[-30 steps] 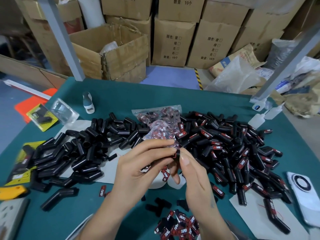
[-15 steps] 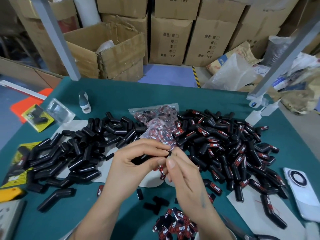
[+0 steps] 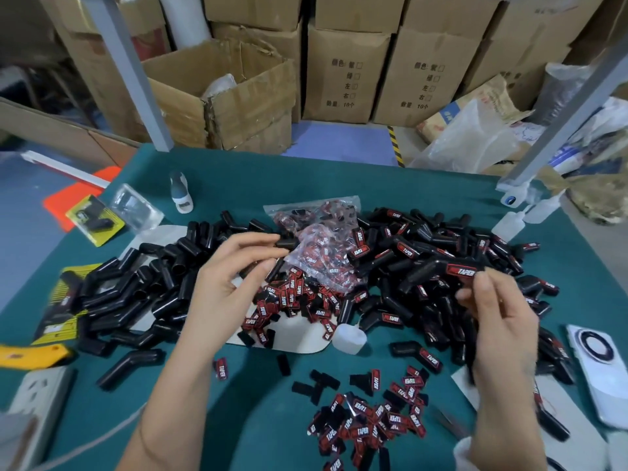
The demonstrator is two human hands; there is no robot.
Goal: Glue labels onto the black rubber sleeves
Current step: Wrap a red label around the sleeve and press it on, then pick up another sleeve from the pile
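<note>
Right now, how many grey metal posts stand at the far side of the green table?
2: the left grey metal post rises at the far-left corner, the right grey metal post at the far-right corner. Others may stand outside the frame.

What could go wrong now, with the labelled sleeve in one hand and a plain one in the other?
The right hand pinches the labelled sleeve only near its label, so fresh glue might let it shift. The left hand reaches beside the bag of labels, which it could drag over the loose labels.
</note>
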